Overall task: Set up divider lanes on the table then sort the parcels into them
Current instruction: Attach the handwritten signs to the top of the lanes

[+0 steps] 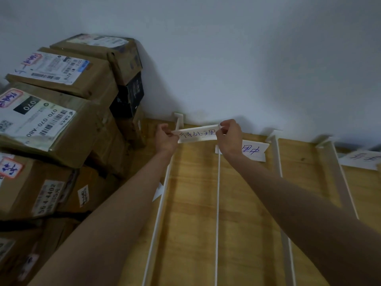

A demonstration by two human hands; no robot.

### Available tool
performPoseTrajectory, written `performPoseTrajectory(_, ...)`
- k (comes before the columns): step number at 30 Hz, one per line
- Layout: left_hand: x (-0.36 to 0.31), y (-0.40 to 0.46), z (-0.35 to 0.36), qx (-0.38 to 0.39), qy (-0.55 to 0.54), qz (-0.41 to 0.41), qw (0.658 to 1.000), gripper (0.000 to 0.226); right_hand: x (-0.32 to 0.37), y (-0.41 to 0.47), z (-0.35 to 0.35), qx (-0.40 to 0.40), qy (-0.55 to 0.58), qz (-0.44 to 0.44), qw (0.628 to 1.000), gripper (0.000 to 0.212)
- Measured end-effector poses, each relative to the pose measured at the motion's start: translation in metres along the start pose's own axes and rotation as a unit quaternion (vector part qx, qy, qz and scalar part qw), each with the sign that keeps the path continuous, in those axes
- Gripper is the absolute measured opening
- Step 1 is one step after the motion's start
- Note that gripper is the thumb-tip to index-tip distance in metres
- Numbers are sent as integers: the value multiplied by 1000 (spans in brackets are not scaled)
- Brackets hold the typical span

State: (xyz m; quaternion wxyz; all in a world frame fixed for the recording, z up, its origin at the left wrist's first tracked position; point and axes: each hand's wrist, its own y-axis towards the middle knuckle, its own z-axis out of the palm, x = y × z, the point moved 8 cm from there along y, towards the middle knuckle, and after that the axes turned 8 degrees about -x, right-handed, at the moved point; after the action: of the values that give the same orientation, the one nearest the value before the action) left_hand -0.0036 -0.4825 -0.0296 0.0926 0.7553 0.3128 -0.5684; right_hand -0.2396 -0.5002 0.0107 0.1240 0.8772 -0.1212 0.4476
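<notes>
Head view, left to right: a stack of cardboard parcels [55,124] with printed shipping labels fills the left side, piled against the wall and not yet sorted. Just right of it, the left hand [166,139] pinches the left end of a handwritten paper label [196,134], fingers curled on the strip. The label is held stretched at the far end of the wooden table [233,213], close to the wall, spanning the first lane between the leftmost white divider [162,195] and the thin second divider [217,203]. The right hand [229,137] pinches the label's right end the same way. Further right a second label [252,150] already sits at the head of the next lane, then two more dividers [277,157], and a third label [362,158] near the frame edge. My judgement is that lane labelling is nearly finished and sorting has not begun. The risks: the strip could go on crooked or creased if one hand lets go early, a forearm could nudge a light divider out of line, and the tall stack could topple if bumped
</notes>
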Motion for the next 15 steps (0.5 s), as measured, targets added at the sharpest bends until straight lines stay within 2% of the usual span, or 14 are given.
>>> performPoseTrajectory(5, 6, 11, 3, 4, 16, 8, 1000, 56, -9, -4, 15, 19, 6, 33, 999, 21)
performPoseTrajectory(9, 4, 16, 6, 20, 73, 62, 995, 53, -15, -4, 28, 39, 13, 43, 998, 21)
performPoseTrajectory(15, -5, 5, 9, 39, 191, 165, 967, 52, -28, -7, 42, 88, 0, 76, 993, 35)
